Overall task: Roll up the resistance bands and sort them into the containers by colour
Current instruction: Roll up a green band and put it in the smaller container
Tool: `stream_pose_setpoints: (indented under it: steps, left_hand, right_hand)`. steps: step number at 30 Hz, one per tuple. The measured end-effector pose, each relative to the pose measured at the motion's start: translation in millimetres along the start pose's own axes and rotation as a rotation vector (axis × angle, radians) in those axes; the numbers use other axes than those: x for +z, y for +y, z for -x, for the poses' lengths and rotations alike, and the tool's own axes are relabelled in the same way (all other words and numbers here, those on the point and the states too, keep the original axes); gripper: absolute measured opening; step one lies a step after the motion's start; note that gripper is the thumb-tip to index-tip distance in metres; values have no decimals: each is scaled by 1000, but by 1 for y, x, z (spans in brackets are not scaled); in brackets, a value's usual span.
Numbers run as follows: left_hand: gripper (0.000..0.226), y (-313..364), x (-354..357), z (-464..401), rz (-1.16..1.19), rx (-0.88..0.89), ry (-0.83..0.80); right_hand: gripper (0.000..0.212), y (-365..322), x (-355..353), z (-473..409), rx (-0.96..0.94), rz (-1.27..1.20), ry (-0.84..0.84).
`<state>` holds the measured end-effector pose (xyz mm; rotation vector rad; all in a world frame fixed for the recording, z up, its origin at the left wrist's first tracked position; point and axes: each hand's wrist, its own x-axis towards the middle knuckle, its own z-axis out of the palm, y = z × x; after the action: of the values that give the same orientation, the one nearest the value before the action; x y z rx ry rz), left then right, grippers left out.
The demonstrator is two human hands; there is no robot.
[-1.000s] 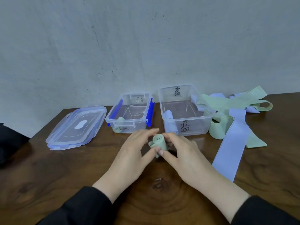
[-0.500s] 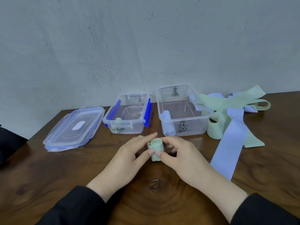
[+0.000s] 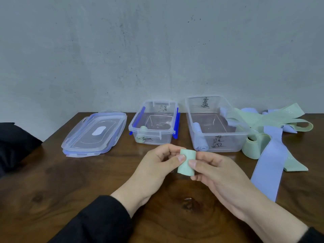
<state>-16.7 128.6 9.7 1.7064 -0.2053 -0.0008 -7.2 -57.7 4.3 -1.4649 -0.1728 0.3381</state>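
Both grips, left hand (image 3: 154,170) and right hand (image 3: 217,174), are pinching the rolled green band (image 3: 186,163) above the counter (image 3: 52,181), near the containers.

Soft, even, rather dim light fills the scene, with faint shadows under the hands. The dark table (image 3: 52,181) shows a pale sheen near the containers. Edges bow slightly from the wide lens; detail is mildly soft.

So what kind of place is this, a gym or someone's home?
Probably a plain room at home: a wooden table against a bare grey wall, with plastic containers.
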Motion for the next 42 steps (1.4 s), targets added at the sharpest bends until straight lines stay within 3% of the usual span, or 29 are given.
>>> stream_pose_setpoints:
  steps: [3,5,9,12,18,21,31,38,42]
  left_hand:
    - [16,2,-7,1,1,35,1]
    - [17,1,-15,-1,-123,129,49]
    - [24,-2,-47,-9,-234,306,394]
    - [28,-12,-84,-24,-401,322,571]
    - [44,-33,-112,-44,-480,75,419]
    - [45,-40,-110,-46,-508,129,416]
    - [53,-48,-109,-53,-480,201,419]
    - [49,-48,-110,-58,-446,189,419]
    - [50,-47,-110,-58,-445,177,409]
  right_hand:
    - [22,-8,9,-2,3,-22,12]
    - [19,-18,20,-6,3,-9,18]
    - [16,-48,45,-30,-45,133,-5]
    - [13,-76,57,-70,-102,296,64]
    - [18,-95,78,-170,-32,783,189]
    - [21,-84,92,-208,77,1071,208]
    - [22,-62,128,-232,113,1490,219]
    - [32,-67,142,-231,285,1498,98]
    - [31,-66,128,-231,342,1190,115]
